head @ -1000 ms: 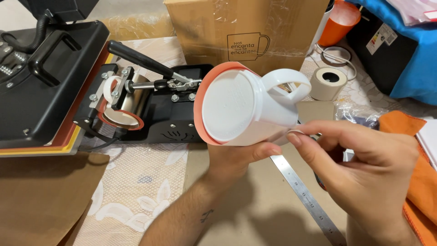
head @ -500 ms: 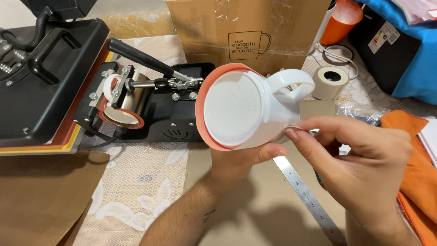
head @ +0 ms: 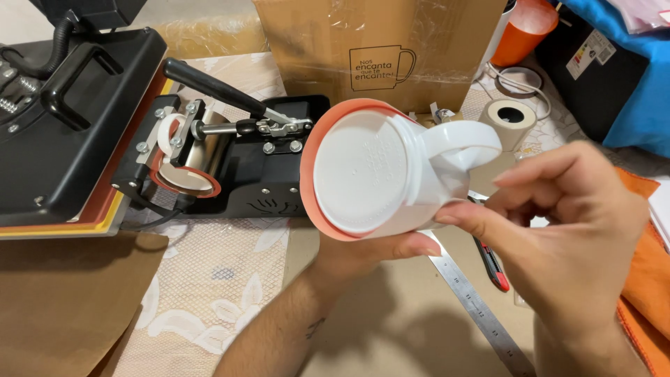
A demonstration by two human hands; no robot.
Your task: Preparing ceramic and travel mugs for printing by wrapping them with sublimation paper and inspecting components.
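**Mug turned a little, handle raised**

Compared with the earlier frame, the white mug [head: 391, 174] has been tilted slightly, so that its handle now points toward the upper right and its flat bottom is shown more squarely to the camera. It is held in the middle of the frame, above the table, and an orange sleeve [head: 309, 178] is seen wrapped around its body. The mug is cupped from beneath by the left hand [head: 363, 255], fingers curled around it. The right hand [head: 572, 237] is set against its lower right side, fingertips touching the wall just under the handle, fingers loosely bent.

As far as can be judged, the sleeve is already fitted, while the mug press [head: 209, 164] at centre left is not yet loaded with this mug.

Below the hands, a steel ruler [head: 474, 307] and a red-handled cutter [head: 492, 265] are laid on brown paper. A cardboard box [head: 377, 42] and a roll of tape [head: 513, 119] are placed at the top, and a black flat press [head: 63, 119] at upper left.
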